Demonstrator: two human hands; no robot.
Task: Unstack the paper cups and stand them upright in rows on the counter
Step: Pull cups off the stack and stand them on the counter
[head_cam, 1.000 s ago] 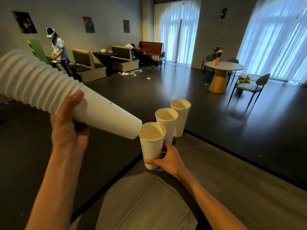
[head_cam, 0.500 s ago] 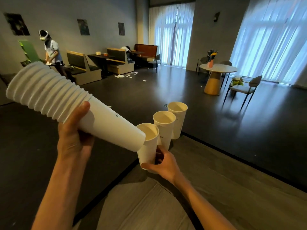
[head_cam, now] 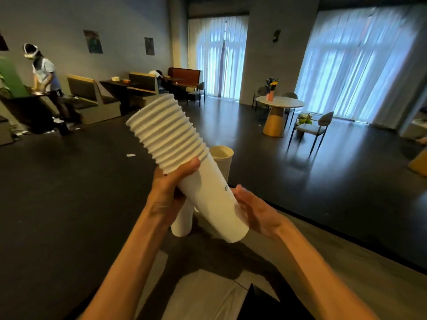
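Note:
A tilted stack of white paper cups (head_cam: pixel 184 167) fills the middle of the view, rims up-left, closed base down-right. My left hand (head_cam: pixel 169 188) grips it just below the rims. My right hand (head_cam: pixel 254 210) rests against the lower end of the outermost cup, fingers spread along its side. Behind the stack, upright cups stand on the grey counter (head_cam: pixel 346 273): the far cup (head_cam: pixel 223 159) shows its open rim, and the near cup (head_cam: pixel 183 221) shows only its lower part. Anything between them is hidden by the stack.
The counter's far edge runs diagonally just past the cups, with a dark floor beyond. A round table (head_cam: pixel 278 112) with chairs stands at the back right, booths at the back left. Another person (head_cam: pixel 45 75) bends over a table far left.
My left hand has swung the stack rightward and more upright, in front of the standing cups. My right hand has let go of the near cup and come up to the stack's lower end.

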